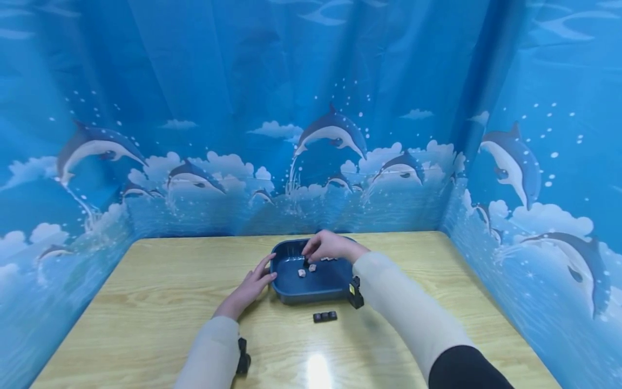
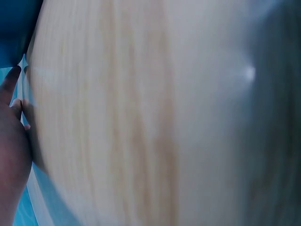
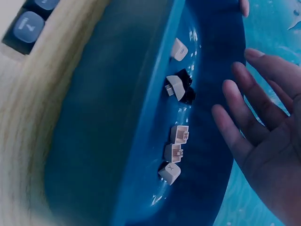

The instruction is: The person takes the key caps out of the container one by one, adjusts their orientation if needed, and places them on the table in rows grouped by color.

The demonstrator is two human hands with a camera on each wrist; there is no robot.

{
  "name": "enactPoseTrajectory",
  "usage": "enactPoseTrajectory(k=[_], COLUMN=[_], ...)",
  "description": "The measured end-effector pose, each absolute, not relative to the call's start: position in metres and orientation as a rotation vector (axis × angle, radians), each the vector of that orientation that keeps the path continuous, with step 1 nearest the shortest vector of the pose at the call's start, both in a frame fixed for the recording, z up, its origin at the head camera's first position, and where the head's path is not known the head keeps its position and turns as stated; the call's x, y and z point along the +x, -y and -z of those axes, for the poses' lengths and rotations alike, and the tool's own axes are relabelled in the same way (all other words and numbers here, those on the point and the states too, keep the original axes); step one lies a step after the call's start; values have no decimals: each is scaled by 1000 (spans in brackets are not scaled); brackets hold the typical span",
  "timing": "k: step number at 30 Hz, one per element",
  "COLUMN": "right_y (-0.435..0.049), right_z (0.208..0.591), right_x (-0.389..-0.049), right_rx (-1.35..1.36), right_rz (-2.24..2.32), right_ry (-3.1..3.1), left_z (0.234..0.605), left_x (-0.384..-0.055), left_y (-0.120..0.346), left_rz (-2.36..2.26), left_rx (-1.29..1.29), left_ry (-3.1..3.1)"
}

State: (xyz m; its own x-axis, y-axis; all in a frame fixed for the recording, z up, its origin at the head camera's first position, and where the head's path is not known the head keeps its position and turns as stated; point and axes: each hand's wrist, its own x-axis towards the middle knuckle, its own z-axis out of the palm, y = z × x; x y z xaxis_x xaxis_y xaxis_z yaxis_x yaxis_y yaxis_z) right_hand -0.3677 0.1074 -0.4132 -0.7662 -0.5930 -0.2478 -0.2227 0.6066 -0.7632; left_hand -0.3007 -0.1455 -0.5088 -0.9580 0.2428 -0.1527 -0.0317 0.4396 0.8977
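Partly hidden, black keycaps (image 3: 189,96) behind white keycap (image 3: 177,87), right fingers (image 3: 238,106) near.

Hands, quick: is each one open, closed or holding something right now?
Left hand: open, touching the dark blue tray.
Right hand: over the tray; can't tell whether it's holding anything.

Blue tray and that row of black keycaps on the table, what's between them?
Just a strip of bare table lies between the tray and black keycaps in the head view.
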Motion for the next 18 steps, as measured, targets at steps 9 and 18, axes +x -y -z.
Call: enactPoseTrajectory(k=[9,18], right_y=[-101,-96], right_z=[423,430], right_x=[-382,-386], right_rx=[-648,-646], right_rz=[872,841], right_ry=[-2313,-2295], left_z=[509,506], left_x=[-301,-299], left_y=[144,145], left_rz=[-1529,-1539], left_rx=[184,189], left_ry=[-2436,-2438])
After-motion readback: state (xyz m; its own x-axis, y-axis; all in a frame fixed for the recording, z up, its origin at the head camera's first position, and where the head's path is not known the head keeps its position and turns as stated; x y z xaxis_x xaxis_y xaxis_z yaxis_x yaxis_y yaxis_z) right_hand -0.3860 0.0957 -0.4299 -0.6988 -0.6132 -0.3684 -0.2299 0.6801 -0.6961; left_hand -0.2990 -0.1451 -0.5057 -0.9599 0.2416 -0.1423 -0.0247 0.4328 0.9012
